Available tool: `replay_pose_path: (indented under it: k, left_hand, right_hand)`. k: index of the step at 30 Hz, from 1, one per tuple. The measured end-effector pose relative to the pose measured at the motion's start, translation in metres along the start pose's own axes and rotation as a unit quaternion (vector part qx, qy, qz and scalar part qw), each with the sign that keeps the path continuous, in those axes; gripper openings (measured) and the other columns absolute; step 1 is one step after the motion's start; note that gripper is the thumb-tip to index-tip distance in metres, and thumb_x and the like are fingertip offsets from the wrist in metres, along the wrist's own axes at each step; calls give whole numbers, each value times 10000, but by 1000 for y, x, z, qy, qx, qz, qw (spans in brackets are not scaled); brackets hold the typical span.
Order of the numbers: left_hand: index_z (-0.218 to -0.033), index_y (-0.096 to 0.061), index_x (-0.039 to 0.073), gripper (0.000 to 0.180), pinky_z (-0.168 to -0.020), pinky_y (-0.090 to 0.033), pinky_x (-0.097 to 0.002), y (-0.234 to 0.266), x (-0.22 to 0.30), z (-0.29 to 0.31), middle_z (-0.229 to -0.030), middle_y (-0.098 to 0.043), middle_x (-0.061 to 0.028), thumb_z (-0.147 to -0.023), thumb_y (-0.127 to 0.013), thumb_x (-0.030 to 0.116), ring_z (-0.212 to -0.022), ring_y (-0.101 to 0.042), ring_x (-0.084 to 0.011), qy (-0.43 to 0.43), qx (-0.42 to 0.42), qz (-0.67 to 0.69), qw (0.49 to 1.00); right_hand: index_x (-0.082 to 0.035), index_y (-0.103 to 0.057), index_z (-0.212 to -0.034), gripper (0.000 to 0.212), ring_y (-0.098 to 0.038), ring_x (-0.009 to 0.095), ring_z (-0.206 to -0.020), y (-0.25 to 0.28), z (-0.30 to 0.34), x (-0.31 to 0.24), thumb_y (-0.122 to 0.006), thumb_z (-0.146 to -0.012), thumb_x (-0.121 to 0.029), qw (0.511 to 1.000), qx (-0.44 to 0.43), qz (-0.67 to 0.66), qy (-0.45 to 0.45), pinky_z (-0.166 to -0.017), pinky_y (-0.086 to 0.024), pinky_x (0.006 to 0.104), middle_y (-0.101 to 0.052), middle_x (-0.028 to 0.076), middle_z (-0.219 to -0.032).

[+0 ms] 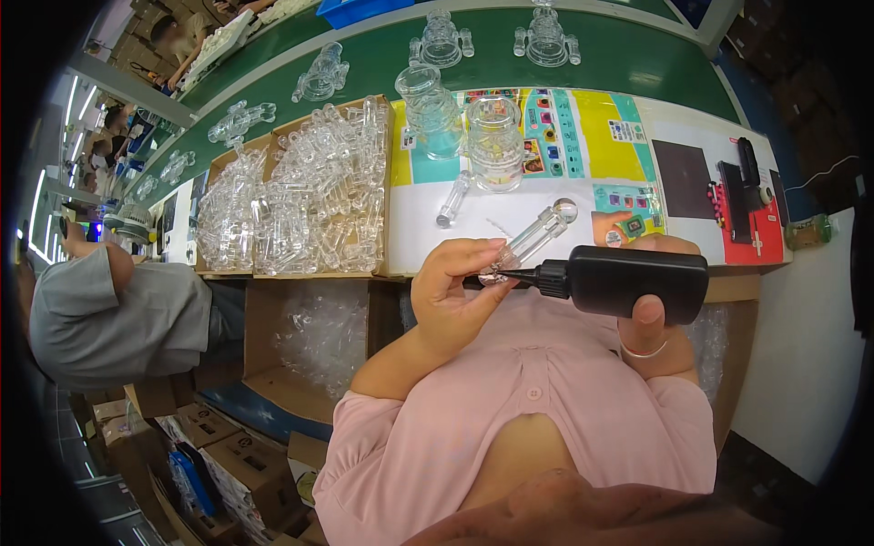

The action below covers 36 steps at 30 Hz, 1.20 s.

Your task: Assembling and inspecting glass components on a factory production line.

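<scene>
My left hand (455,296) pinches a transparent plastic piece (533,238), a tube with a round ball at its far end, held tilted above the table's front edge. In my right hand (648,338) lies a black squeeze bottle (637,282), held level with the thumb across its side. Its thin dark nozzle points left and meets the near end of the piece at my left fingertips. Whether any liquid comes out is too small to see. Beyond my hands, a similar loose tube (453,200) lies on the white table surface beside two transparent jar-like bodies (496,150).
On the left, a divided cardboard box (390,196) is heaped with transparent pieces. Assembled transparent figures (442,41) stand along the green surface behind. Dark devices (736,200) lie on a red sheet at right. A co-worker in a grey shirt (118,314) sits at left.
</scene>
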<state>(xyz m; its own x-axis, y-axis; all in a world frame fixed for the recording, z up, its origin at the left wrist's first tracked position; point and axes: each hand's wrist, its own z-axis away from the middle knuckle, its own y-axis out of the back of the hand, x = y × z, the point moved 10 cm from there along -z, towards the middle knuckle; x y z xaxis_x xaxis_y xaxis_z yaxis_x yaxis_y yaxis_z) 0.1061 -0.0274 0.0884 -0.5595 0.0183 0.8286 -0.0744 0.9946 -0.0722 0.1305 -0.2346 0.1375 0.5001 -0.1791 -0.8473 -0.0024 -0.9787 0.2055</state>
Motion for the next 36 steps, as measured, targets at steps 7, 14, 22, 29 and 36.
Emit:
replay_pose_path:
  k: [7, 14, 22, 29, 36]
  left_hand:
    - [-991, -540, 0, 402, -841, -450, -314, 0, 7, 0, -1050, -541, -164, -637, -693, -114, -1004, -535, -247, -29, -8, -47, 998]
    - [-996, -544, 3, 430, -828, -453, -312, 1, 17, 0, -1039, -556, -171, -613, -693, -124, -967, -556, -251, -62, -7, -93, 994]
    - [-941, -617, 8, 404, -689, -514, -268, -4, 34, -6, -952, -614, -137, -570, -698, -129, -826, -622, -231, -101, -18, -206, 973]
    - [-955, -628, 20, 431, -677, -499, -278, -8, 37, -6, -941, -613, -125, -558, -683, -138, -800, -605, -230, -111, -39, -243, 963]
    - [-971, -616, 15, 415, -771, -502, -315, -10, 33, -7, -941, -605, -131, -587, -676, -131, -855, -602, -242, -107, -46, -230, 966]
  right_hand:
    - [-6, -431, -995, 669, -513, 149, -781, -9, 3, -6, -520, -761, -627, 995, -97, 19, 19, -736, -426, 273, -520, 75, -869]
    - [0, -429, -1012, 646, -516, 146, -780, -21, 4, -12, -541, -771, -589, 986, -157, -45, 45, -732, -427, 273, -524, 82, -871]
    - [22, -461, -1004, 594, -518, 141, -791, 2, -2, 10, -593, -768, -507, 999, -8, -39, -16, -730, -426, 256, -529, 77, -885]
    - [43, -528, -945, 333, -552, 203, -712, 1, -5, -10, -611, -778, -232, 997, -42, -58, 38, -738, -451, 296, -558, 125, -872]
    - [-4, -486, -1034, 444, -620, 259, -691, -11, 7, -40, -704, -694, -190, 969, -142, -31, 198, -603, -499, 327, -597, 120, -796]
